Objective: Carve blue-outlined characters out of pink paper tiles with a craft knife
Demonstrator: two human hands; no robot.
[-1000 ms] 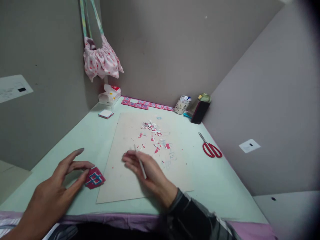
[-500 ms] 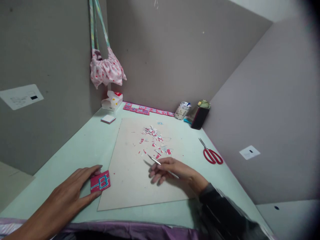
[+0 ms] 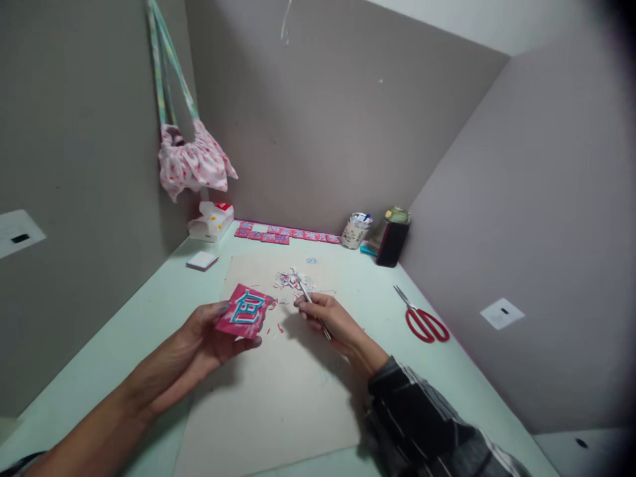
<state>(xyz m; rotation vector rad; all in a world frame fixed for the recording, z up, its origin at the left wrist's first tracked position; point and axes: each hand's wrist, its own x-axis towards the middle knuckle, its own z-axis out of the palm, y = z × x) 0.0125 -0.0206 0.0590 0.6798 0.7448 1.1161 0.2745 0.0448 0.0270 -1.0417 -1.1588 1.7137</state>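
At the centre of the frame we hold a pink paper square with a blue-outlined character cut into it, lifted off the board and tilted towards us. Our left hand grasps it from below, thumb on its lower edge and fingers behind. Just to its right our right hand is clenched around a thin craft knife, the tip pointing up and away, close to the square's right edge but apart from it. Beneath both lies a beige cutting board on the pale green table, with a litter of pink and white scraps just beyond the knife. We judge the cutting of this piece largely done, since the character looks open; small bits may remain. Further back, a row of finished pink squares lines the wall, a paper cup stands right of it, and red scissors lie at centre right.
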